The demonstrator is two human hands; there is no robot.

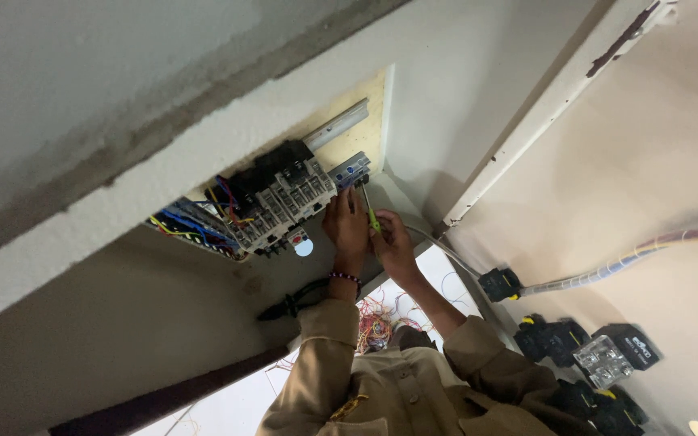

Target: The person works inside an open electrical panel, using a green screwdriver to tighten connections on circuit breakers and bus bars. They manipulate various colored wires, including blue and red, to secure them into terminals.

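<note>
I am seeing a grey corrugated conduit (607,266) with coloured wires running along the beige wall (648,161) into a black connector (500,284). Below it, several black devices (555,337) and one clear plastic block (603,361) are sitting close together. A tangle of thin coloured wires (375,323) is lying further down. A white door edge (551,105) is crossing diagonally.

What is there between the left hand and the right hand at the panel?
In the head view, a green-handled screwdriver stands between the left hand and the right hand, its tip toward the grey terminal block.

screwdriver tip (364,190) hidden, wires (191,226) blurred
</note>
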